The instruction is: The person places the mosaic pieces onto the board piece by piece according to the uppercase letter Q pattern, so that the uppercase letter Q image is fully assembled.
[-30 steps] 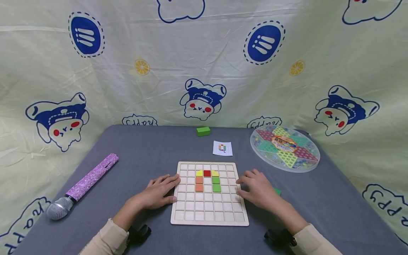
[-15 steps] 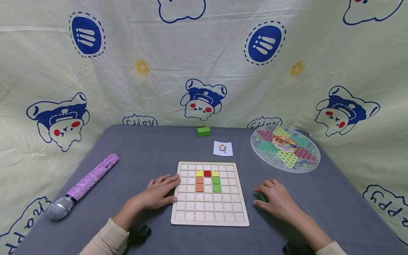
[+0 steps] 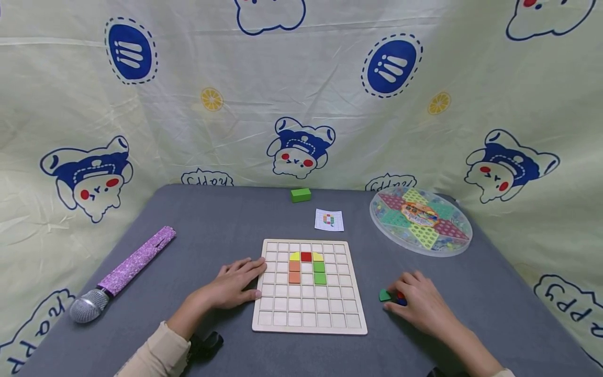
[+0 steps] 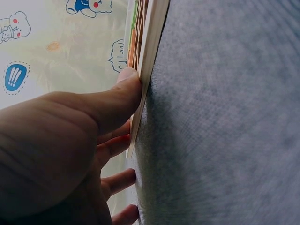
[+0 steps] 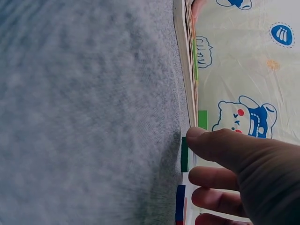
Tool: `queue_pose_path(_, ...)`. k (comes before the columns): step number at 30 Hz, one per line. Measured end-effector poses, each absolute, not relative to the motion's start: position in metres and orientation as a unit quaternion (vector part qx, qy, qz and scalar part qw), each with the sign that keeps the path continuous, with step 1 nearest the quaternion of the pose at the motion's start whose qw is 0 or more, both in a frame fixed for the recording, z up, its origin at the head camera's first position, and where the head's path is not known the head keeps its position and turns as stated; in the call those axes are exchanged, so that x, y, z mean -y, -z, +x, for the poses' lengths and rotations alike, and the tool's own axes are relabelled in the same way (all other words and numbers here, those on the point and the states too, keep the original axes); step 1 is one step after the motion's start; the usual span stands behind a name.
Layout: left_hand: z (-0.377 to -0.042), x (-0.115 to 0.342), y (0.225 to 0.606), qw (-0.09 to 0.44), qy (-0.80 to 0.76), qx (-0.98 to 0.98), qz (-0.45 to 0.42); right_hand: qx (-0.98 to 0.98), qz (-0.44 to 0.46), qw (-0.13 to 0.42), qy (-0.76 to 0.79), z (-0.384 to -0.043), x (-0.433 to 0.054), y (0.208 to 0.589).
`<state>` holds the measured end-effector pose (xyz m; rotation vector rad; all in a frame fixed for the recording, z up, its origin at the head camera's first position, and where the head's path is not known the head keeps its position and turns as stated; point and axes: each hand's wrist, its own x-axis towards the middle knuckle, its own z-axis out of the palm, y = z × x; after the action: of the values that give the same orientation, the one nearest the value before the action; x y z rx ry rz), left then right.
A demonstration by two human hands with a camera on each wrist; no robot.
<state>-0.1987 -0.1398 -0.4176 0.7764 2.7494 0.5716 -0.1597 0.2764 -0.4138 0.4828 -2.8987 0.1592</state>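
A square wooden grid board (image 3: 308, 305) lies mid-table, with yellow, red, orange and green pieces in its upper cells. My left hand (image 3: 233, 285) rests at its left edge with fingers loosely extended; in the left wrist view the thumb (image 4: 129, 86) touches the board's side. To the right of the board, my right hand (image 3: 419, 303) hovers low over loose pieces, thumb and fingers apart. A green piece (image 3: 384, 295) lies by its fingertips. Red and blue pieces (image 3: 401, 300) show partly beneath the hand. The right wrist view has the green piece (image 5: 184, 154) beside the thumb.
Behind the board are a small printed pattern card (image 3: 329, 220) and a green block (image 3: 300, 195). A round Chinese checkers set (image 3: 421, 220) sits at the back right. On the left lies a glittery pink microphone (image 3: 124, 275). A printed curtain (image 3: 235, 141) hangs behind the table.
My right hand has moved away from the board's right edge, rightward to the loose pieces, uncovering the green one on its left. The left hand stays in place.
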Motion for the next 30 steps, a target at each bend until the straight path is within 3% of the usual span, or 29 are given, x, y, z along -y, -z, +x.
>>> queue_pose_path(12,-0.1985,0.1391,0.4164,0.112,-0.197,-0.937,0.265,0.986,0.143,0.080,-0.043,-0.1615,-0.2777,0.4168)
queue_pose_path(30,-0.1979,0.1397,0.4171,0.112,-0.199,-0.937,0.263,0.978,0.174,0.105,-0.053,-0.1628,-0.2713,0.4205)
